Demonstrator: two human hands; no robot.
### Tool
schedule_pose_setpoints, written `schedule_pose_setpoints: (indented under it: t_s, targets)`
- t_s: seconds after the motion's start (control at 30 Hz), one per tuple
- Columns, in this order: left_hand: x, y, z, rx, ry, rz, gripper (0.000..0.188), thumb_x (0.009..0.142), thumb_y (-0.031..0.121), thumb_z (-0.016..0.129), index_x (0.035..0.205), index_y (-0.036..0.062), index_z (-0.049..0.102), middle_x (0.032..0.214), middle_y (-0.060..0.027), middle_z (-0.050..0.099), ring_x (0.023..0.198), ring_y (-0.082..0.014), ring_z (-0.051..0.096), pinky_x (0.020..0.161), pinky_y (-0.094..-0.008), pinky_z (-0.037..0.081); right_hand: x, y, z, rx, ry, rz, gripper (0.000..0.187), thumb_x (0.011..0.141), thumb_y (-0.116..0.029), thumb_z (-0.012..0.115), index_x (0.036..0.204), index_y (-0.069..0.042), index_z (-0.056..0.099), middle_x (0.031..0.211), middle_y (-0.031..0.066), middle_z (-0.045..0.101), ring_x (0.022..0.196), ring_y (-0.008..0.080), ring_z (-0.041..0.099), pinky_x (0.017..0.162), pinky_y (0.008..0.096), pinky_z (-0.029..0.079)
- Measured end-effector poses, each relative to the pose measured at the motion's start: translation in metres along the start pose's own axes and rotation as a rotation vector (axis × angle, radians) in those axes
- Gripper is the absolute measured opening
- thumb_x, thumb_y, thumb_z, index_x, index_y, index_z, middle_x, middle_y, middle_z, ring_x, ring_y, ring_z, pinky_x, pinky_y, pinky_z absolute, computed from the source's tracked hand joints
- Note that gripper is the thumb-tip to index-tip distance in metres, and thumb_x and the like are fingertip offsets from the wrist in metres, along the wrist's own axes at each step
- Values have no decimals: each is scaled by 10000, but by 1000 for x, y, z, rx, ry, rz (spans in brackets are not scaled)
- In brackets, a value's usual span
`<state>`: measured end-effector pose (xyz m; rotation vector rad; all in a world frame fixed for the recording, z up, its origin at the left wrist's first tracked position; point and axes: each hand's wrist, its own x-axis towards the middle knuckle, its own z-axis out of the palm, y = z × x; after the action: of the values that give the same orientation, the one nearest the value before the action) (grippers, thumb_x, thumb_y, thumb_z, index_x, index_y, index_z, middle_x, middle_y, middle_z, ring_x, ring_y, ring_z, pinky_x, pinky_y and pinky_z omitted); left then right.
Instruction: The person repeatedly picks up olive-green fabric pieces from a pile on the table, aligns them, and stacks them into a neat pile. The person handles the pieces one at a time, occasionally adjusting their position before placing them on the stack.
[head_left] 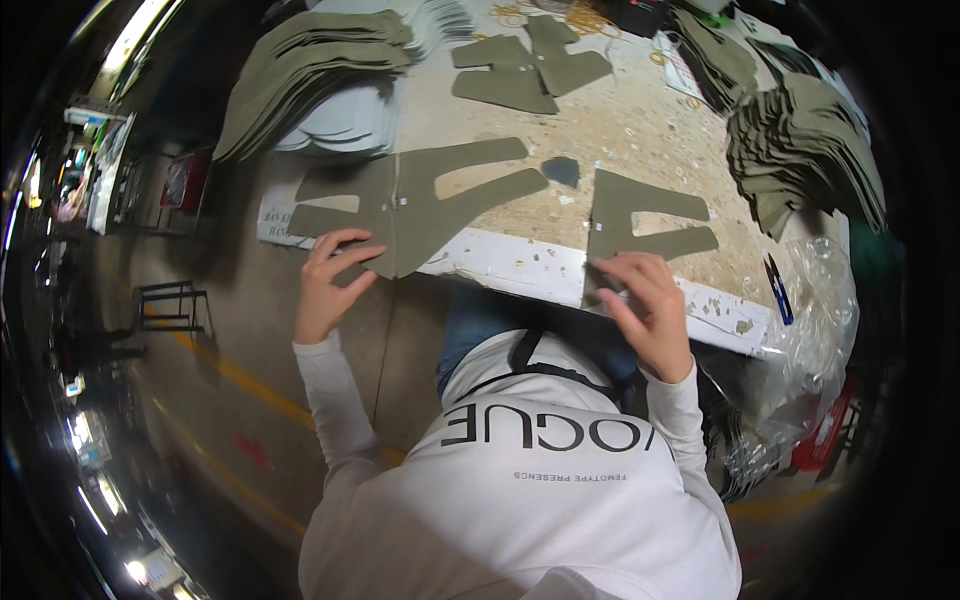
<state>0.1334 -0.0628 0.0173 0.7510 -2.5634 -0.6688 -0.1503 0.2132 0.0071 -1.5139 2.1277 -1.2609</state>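
Note:
An olive-green cut fabric panel point(430, 200), joined along a middle seam and with cut-outs, lies at the table's near left, its tip over the edge. My left hand point(332, 285) rests at that panel's near left edge, thumb and fingers apart. Farther right is a smaller olive panel point(625, 205) with one cut-out; its near end overhangs the table edge. My right hand point(648, 305) is at this near end, fingertips touching the cloth, thumb spread from them. Between the two panels lies a small dark grey piece point(560, 171).
Stacks of olive panels point(320, 60) and white pieces point(350, 118) stand at the back left. More olive piles point(800, 150) lie right. Other olive panels point(530, 65) sit far on the worn table point(480, 130). A blue pen-like tool point(778, 290) lies beside clear plastic point(815, 330).

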Motion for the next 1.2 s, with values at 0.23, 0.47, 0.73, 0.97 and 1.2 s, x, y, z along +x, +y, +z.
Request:
schedule_pose_setpoints:
  t_s: [0.23, 0.47, 0.73, 0.97, 1.2]
  targets:
    - [10, -21, -14, -145, -98, -45, 245, 706, -42, 729, 931, 50, 756, 1032, -77, 711, 966, -218, 652, 869, -310, 495, -11, 7, 5, -96, -68, -77, 407, 743, -151, 767, 1135, -82, 685, 1145, 97, 595, 1117, 310, 532, 954, 412, 424]
    - [55, 25, 35, -392, 713, -132, 136, 932, 33, 658, 1044, -44, 669, 916, -102, 701, 792, -80, 618, 694, -206, 499, -12, 8, 13, -108, 62, -99, 389, 743, -84, 762, 1120, -56, 674, 1075, 101, 611, 1007, 291, 593, 853, 368, 491]
    - [51, 128, 145, -389, 56, 179, 211, 846, -14, 647, 1037, 60, 698, 1082, -87, 723, 1011, -255, 703, 859, -388, 553, -21, 8, 7, -342, 170, -129, 442, 693, 12, 745, 1125, -51, 678, 1029, 99, 634, 870, 266, 639, 724, 353, 517]
    - [28, 117, 131, -298, -180, 476, 228, 810, 117, 737, 1037, 112, 716, 1202, -53, 690, 1212, -238, 607, 1093, -498, 392, -30, 9, -5, -289, 101, -141, 474, 691, -15, 734, 1159, -58, 668, 1028, 98, 636, 962, 270, 638, 803, 364, 503]
    - [25, 96, 105, 19, 56, 303, 433, 759, 253, 804, 1156, 120, 691, 1268, -70, 643, 1226, -273, 569, 1111, -514, 340, -31, 7, -7, -241, 9, -151, 474, 759, -145, 757, 1215, -73, 649, 1213, 97, 633, 1162, 299, 601, 973, 431, 459]
